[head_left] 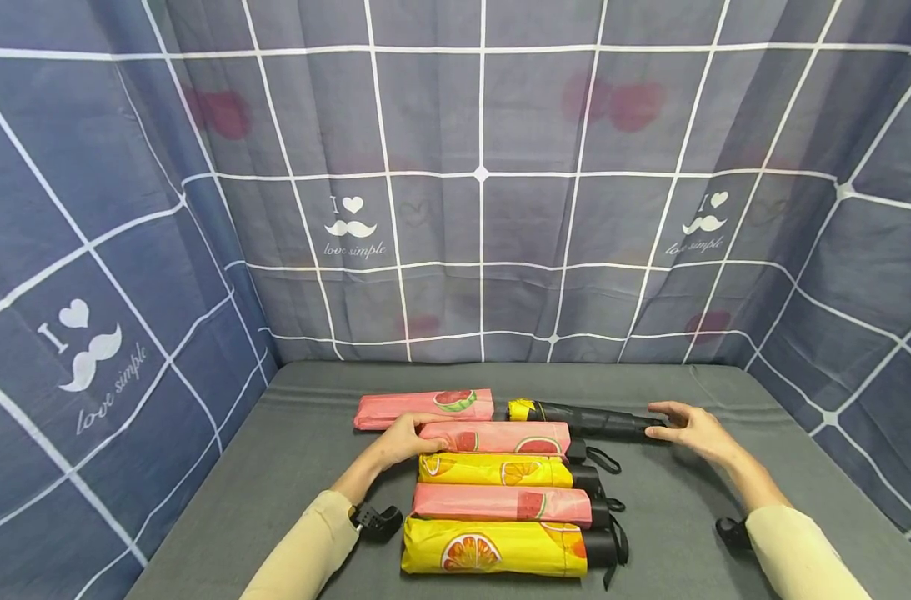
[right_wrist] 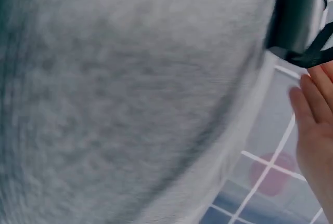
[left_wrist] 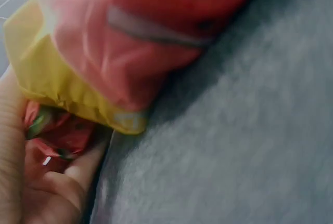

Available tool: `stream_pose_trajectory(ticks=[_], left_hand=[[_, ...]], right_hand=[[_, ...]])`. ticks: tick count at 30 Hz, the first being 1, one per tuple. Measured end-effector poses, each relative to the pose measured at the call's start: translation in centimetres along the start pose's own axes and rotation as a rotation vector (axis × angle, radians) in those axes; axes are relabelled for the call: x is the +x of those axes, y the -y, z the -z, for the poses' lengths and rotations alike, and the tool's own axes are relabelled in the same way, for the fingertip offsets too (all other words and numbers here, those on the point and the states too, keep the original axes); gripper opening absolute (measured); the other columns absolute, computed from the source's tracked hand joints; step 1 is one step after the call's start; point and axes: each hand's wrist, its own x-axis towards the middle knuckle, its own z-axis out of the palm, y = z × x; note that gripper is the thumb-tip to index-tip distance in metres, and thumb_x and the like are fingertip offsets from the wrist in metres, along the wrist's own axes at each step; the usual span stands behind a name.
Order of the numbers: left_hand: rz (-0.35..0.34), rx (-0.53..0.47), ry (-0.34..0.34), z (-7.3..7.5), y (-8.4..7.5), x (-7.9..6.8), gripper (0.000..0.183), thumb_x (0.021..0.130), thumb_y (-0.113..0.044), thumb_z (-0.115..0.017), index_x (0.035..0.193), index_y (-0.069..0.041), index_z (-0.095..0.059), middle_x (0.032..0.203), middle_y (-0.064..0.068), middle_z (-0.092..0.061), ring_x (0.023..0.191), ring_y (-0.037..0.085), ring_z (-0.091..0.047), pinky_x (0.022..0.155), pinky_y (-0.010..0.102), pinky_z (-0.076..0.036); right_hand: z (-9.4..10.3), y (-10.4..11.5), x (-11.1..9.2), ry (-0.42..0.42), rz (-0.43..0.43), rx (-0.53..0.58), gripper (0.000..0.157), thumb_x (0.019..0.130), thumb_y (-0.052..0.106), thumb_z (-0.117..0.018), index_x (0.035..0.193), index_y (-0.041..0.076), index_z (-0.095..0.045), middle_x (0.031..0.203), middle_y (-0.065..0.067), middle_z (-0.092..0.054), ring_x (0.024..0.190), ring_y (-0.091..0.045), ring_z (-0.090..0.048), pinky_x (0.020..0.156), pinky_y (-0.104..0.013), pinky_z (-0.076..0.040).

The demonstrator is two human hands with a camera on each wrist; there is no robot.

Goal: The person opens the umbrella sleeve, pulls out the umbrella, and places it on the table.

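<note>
My left hand [head_left: 401,437] grips the left end of a pink watermelon-print folding umbrella [head_left: 500,437] in the head view. In the left wrist view, its fingers and thumb [left_wrist: 10,151] lie around red printed fabric [left_wrist: 67,133]. At the back right lies a black folded umbrella [head_left: 598,420] with a yellow left end. My right hand [head_left: 697,429] is at that umbrella's right end, thumb and fingers spread apart. The right wrist view shows straight fingers [right_wrist: 315,96] beside a black handle [right_wrist: 299,18] with a strap; contact there is unclear.
Toward the front, a yellow orange-print umbrella [head_left: 500,471], a pink one [head_left: 500,503] and another yellow one [head_left: 515,548] lie in a row, handles rightward. Another pink piece [head_left: 417,409] lies behind. Grey cloth [head_left: 297,492] covers the table; checked curtains [head_left: 440,217] surround it.
</note>
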Motion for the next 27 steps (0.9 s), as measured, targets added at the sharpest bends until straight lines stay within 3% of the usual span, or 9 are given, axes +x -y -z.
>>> stream_pose_trajectory(ticks=[4, 7, 11, 18, 23, 27], left_hand=[[-0.022, -0.044, -0.059, -0.1, -1.9, -0.4, 0.039, 0.082, -0.001, -0.071, 0.119, 0.007, -0.062, 0.1, 0.008, -0.068, 0.077, 0.007, -0.057, 0.069, 0.022, -0.049], [-0.029, -0.078, -0.091, -0.1, -3.6, -0.8, 0.036, 0.082, 0.002, -0.07, 0.116, 0.01, -0.061, 0.099, 0.01, -0.068, 0.08, 0.009, -0.058, 0.071, 0.023, -0.049], [-0.023, -0.135, -0.107, 0.0, -4.5, -0.8, 0.036, 0.084, 0.003, -0.068, 0.117, 0.013, -0.059, 0.1, 0.011, -0.067, 0.083, 0.01, -0.059, 0.074, 0.024, -0.05], [-0.092, -0.222, -0.113, 0.2, -6.1, -0.3, 0.038, 0.084, 0.007, -0.066, 0.119, 0.015, -0.056, 0.1, 0.005, -0.068, 0.081, 0.01, -0.062, 0.072, 0.025, -0.052], [-0.121, -0.253, -0.142, 0.3, -6.6, -0.3, 0.035, 0.083, 0.011, -0.064, 0.117, 0.017, -0.055, 0.094, -0.001, -0.068, 0.076, 0.009, -0.061, 0.068, 0.024, -0.052], [-0.101, -0.275, -0.172, 0.3, -6.8, -0.6, 0.035, 0.083, 0.012, -0.063, 0.117, 0.018, -0.054, 0.094, -0.002, -0.067, 0.077, 0.009, -0.061, 0.068, 0.023, -0.052]], right_hand=[[0.6, 1.9, -0.1, -0.067, 0.037, 0.061, 0.061, 0.088, 0.036, -0.067, 0.134, 0.001, -0.05, 0.133, -0.027, -0.047, 0.123, -0.048, -0.039, 0.093, -0.059, -0.036], [0.2, 3.4, 0.1, -0.085, 0.103, 0.129, 0.056, 0.088, 0.031, -0.067, 0.134, 0.003, -0.051, 0.133, -0.022, -0.05, 0.124, -0.044, -0.041, 0.097, -0.036, -0.04], [-1.0, 5.5, 0.3, -0.057, 0.202, 0.21, 0.049, 0.089, 0.024, -0.068, 0.132, 0.005, -0.054, 0.131, -0.015, -0.054, 0.122, -0.036, -0.046, 0.088, -0.013, -0.04], [-3.3, 8.4, 0.8, 0.062, 0.351, 0.382, 0.047, 0.087, 0.008, -0.068, 0.13, 0.0, -0.054, 0.129, -0.021, -0.053, 0.115, -0.016, -0.054, 0.089, -0.025, -0.046], [-4.4, 8.7, 0.7, 0.095, 0.336, 0.444, 0.046, 0.087, 0.006, -0.068, 0.13, 0.0, -0.054, 0.128, -0.019, -0.055, 0.114, -0.01, -0.053, 0.09, -0.02, -0.043], [-4.9, 9.2, 0.1, 0.068, 0.288, 0.415, 0.045, 0.086, 0.011, -0.07, 0.128, 0.006, -0.056, 0.129, -0.013, -0.055, 0.116, -0.002, -0.047, 0.092, -0.016, -0.039]])
